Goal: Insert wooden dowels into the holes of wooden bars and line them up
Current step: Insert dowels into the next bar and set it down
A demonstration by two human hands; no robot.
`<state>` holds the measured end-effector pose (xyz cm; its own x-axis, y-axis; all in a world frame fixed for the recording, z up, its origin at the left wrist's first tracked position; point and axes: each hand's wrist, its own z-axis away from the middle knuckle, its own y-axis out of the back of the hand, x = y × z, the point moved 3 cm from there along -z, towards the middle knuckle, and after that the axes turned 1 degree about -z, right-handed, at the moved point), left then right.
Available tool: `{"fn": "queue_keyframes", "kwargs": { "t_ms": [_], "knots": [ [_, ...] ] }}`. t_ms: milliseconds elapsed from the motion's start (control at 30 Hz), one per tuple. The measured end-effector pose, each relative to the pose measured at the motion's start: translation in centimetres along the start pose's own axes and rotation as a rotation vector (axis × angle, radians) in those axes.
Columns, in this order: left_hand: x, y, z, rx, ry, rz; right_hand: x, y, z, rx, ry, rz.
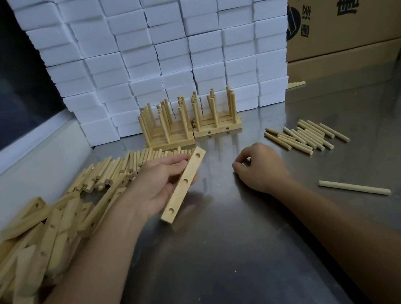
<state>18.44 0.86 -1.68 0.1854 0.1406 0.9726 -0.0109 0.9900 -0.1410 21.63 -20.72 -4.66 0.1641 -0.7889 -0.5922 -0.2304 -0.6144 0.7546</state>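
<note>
In the head view the left hand (162, 183) grips a three-holed wooden bar (183, 184) tilted above the desk (235, 250), while the right hand (259, 166) rests curled, seemingly empty though its fingertips are hidden. With dowels (306, 137) lying far right and one stray dowel (354, 187) near right, a skewed insertion could jam, or a reach could knock the finished bars (190, 124) out of line.

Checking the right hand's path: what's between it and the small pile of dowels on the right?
Bare steel table; nothing lies between the right hand and the small dowel pile, per the head view.

Left hand (162, 183) gripping; right hand (259, 166) loosely curled, knuckles up.
</note>
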Motion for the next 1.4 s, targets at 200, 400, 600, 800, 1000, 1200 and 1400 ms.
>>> {"fn": "queue_keyframes", "kwargs": {
  "t_ms": [200, 400, 600, 800, 1000, 1200, 1400],
  "knots": [
    [-1.5, -0.6, -0.3, -0.008, 0.066, 0.16, -0.2, 0.2, 0.2, -0.002, 0.003, 0.0],
    [-1.9, -1.4, 0.0, 0.121, -0.08, 0.13, -0.3, 0.2, 0.3, -0.006, -0.003, -0.002],
    [-2.5, -1.4, -0.3, 0.21, -0.156, 0.071, -0.5, 0.2, 0.2, -0.006, -0.006, 0.014],
    [-2.4, -1.5, 0.2, 0.169, -0.17, 0.16, -0.7, 0.2, 0.6, 0.01, 0.006, 0.108],
    [-2.3, -1.4, 0.5, 0.15, -0.216, 0.103, -0.2, 2.1, 0.3, 0.207, 0.049, 0.407],
    [-2.5, -1.3, 0.2, 0.142, -0.225, 0.085, 2.0, 1.8, -0.4, -0.018, -0.189, 0.484],
    [-2.5, -1.4, 0.2, 0.14, -0.235, 0.097, 2.0, 2.0, -0.4, 0.048, -0.195, 0.461]
  ]
}}
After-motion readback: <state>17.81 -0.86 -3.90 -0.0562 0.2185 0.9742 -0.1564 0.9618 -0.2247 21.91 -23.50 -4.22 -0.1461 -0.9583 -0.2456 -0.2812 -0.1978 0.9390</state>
